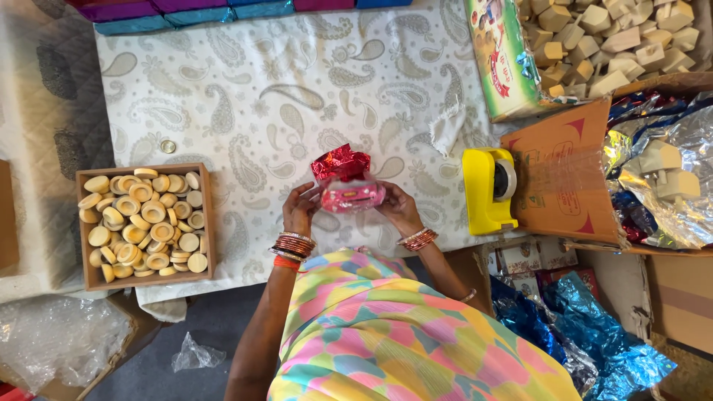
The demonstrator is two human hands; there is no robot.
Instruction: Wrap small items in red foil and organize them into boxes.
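Over paisley cloth [297, 89], both hands [349, 206] clasp a pink box [353, 195] half-wrapped in red foil [339, 162].

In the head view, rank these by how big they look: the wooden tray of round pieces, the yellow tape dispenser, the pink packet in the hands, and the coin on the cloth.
1. wooden tray
2. yellow tape dispenser
3. pink packet, held between the left hand and right hand, though held nearer the camera
4. coin, clearly smallest

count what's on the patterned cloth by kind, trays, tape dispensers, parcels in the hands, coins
wooden tray of round pieces: 1
yellow tape dispenser: 1
red foil parcel held between left hand and right hand: 1
coin: 1
total: 4
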